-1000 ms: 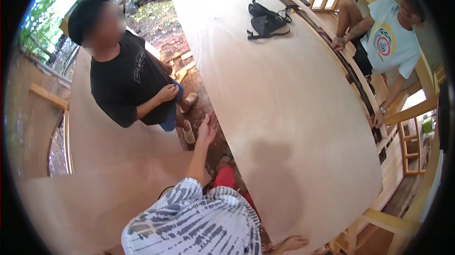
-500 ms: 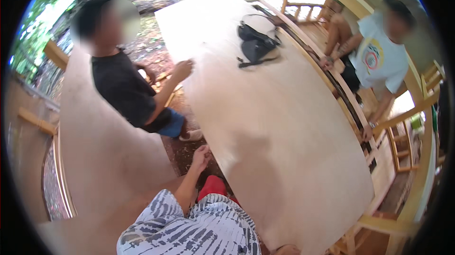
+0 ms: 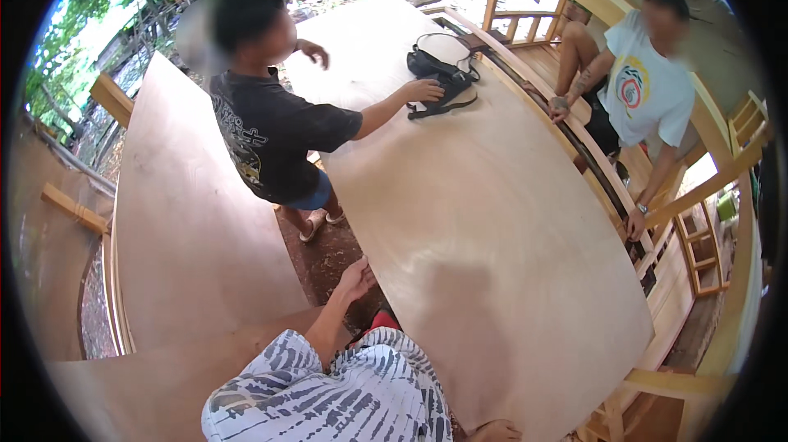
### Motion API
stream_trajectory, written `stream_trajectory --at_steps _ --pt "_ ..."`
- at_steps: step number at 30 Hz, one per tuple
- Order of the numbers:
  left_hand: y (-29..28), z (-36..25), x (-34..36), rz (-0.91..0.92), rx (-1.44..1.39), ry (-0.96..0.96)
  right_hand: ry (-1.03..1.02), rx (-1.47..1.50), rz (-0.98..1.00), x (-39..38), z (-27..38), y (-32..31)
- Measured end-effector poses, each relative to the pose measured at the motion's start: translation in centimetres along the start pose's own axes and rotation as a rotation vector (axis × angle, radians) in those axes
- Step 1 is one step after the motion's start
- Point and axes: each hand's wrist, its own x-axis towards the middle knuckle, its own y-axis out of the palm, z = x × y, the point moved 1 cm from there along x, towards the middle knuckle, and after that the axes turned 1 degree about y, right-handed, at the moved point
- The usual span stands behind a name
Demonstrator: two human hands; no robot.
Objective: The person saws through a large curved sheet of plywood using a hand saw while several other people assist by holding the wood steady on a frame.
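A large plywood sheet (image 3: 492,196) lies flat in front of me, with my shadow across its near part. At its left edge, my left hand (image 3: 355,280) is closed on the rim, the fingertips partly hidden by the board. My right hand (image 3: 497,431) grips the near edge low in the picture, and most of it is cut off by the frame. A black strapped bag (image 3: 443,85) rests on the far half of the sheet. The hand (image 3: 423,91) of a co-worker in a black shirt touches this bag.
Another plywood sheet (image 3: 197,220) lies to the left. Beyond the sheet's right edge, a person in a white shirt (image 3: 648,81) holds a long wooden frame rail (image 3: 566,126). Wooden frames (image 3: 698,249) stand at right; a bare-kneed person (image 3: 577,44) sits behind.
The co-worker in black has turned and reached right to the bag. My left hand has moved slightly right and down against the sheet's edge. The sheet has shifted slightly.
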Motion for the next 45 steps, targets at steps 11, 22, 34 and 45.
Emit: stream_trajectory --at_steps 11,22,34,45 --pt "-4.6 1.8 -0.7 0.025 -0.155 0.173 -0.014 -0.046 0.079 -0.9 1.2 -2.4" --pt "-8.4 1.6 -0.1 -0.063 0.117 0.124 0.045 -0.091 0.088 -0.4 -1.2 0.3" --pt "-2.7 4.1 -1.4 0.097 0.168 -0.06 0.106 -0.021 0.014 -0.7 -0.4 0.1" --pt "2.4 6.4 -4.8 -0.246 -0.15 0.015 0.129 -0.036 0.071 -0.5 -0.7 0.5"
